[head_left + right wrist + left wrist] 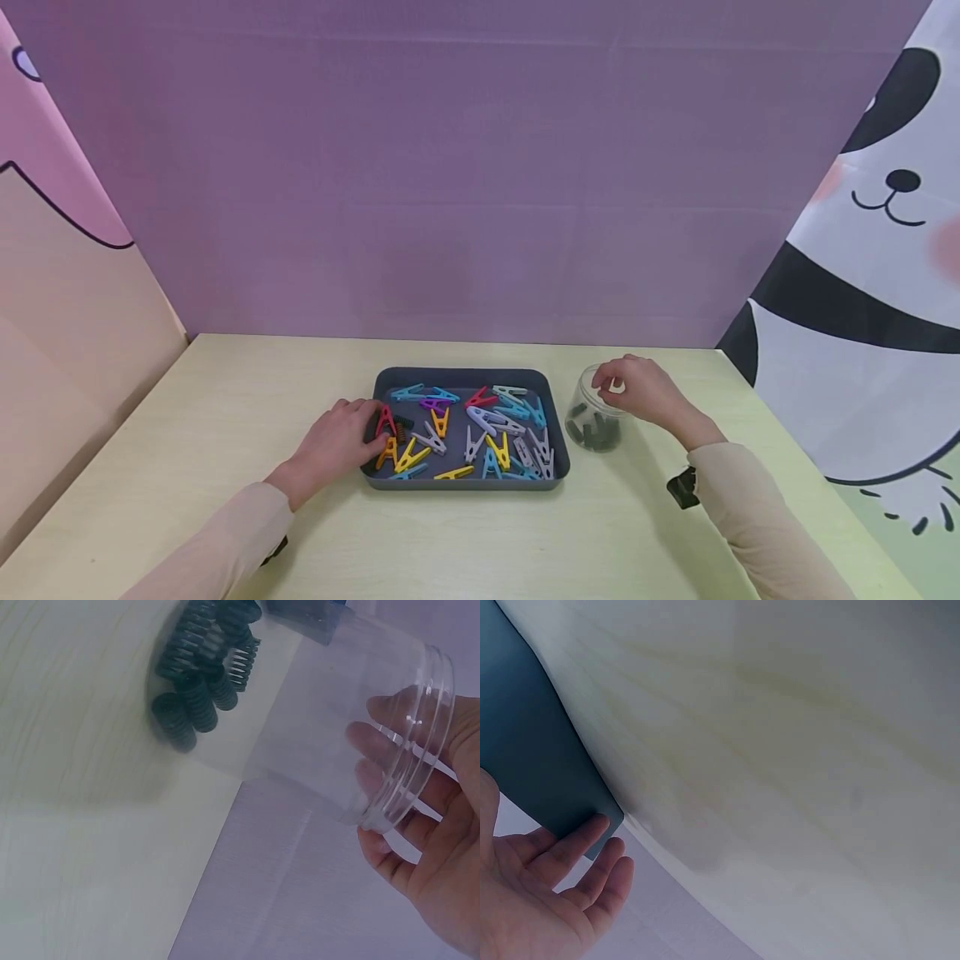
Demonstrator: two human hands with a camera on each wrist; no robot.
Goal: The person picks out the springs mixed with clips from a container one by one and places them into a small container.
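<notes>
My left hand [341, 439] rests at the left side of a dark grey tray [465, 485], thumb and a finger over the rim. In the left wrist view, a fingertip touches the tray's outer wall [555, 750]. Several coloured plastic clothespins [498, 450] lie spread in the tray, with a few dark ribbed pieces [401, 429] near this hand. My right hand [643, 390] is at the mouth of a clear jar [581, 396], fingers loosely bent, some showing through its wall. No object shows between them. Dark ribbed pieces [199, 701] lie at the jar's bottom.
The pale wooden table [465, 542] carries the tray and the jar, which stands just right of the tray. A purple backdrop [465, 192] rises behind the table, with a panda picture [870, 267] at the right.
</notes>
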